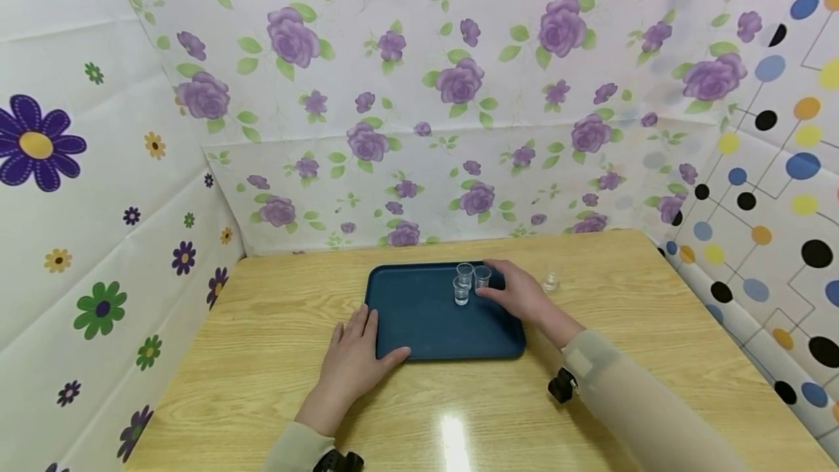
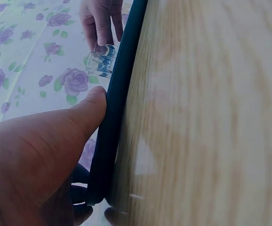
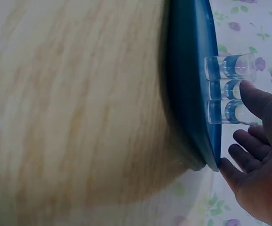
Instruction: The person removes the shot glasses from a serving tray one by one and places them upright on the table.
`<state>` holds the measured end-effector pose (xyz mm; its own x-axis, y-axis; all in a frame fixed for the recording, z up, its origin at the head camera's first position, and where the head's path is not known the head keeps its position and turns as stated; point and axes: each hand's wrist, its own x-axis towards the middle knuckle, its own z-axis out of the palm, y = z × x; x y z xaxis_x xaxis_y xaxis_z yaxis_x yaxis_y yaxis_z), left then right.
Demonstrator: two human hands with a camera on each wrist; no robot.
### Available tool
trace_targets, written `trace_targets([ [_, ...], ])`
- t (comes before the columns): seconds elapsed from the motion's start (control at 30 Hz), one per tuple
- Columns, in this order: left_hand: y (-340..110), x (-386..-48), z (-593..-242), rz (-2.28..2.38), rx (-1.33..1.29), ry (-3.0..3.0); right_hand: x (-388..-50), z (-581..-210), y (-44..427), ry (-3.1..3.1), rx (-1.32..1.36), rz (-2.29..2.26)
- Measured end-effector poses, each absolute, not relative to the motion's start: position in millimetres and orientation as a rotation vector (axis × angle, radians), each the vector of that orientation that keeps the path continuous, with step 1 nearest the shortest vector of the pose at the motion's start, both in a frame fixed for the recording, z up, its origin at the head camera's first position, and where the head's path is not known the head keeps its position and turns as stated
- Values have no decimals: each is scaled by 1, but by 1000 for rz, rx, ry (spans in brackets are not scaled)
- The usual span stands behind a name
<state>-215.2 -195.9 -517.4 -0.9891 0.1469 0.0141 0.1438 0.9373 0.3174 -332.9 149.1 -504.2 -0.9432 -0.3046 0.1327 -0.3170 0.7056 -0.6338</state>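
A dark blue tray [image 1: 426, 323] lies on the table with three small clear glasses near its back right. My right hand [image 1: 521, 293] has its thumb and index finger round the rightmost glass [image 1: 483, 277]; the thumb overlaps a glass in the right wrist view, the other fingers [image 3: 249, 155] spread loosely by the tray's edge [image 3: 213, 141]. The other two glasses [image 1: 462, 292] stand close to its left. At the tray's left front corner rests my left hand [image 1: 354, 363], fingers extended along the side; its thumb [image 2: 96, 101] touches the front rim [image 2: 112, 122] in the left wrist view.
Another small clear glass [image 1: 549, 282] is on the wooden table [image 1: 452, 399], right of the tray and beyond my right forearm. Flowered cloth [image 1: 419, 93] hangs behind the table and on the left; a dotted cloth [image 1: 773, 188] hangs on the right.
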Motion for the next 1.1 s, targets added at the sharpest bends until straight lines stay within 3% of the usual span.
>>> trace_targets([
  [1.1,-197,-216,-518,521,237,3083,-338,-510,143,-2819,426,1147],
])
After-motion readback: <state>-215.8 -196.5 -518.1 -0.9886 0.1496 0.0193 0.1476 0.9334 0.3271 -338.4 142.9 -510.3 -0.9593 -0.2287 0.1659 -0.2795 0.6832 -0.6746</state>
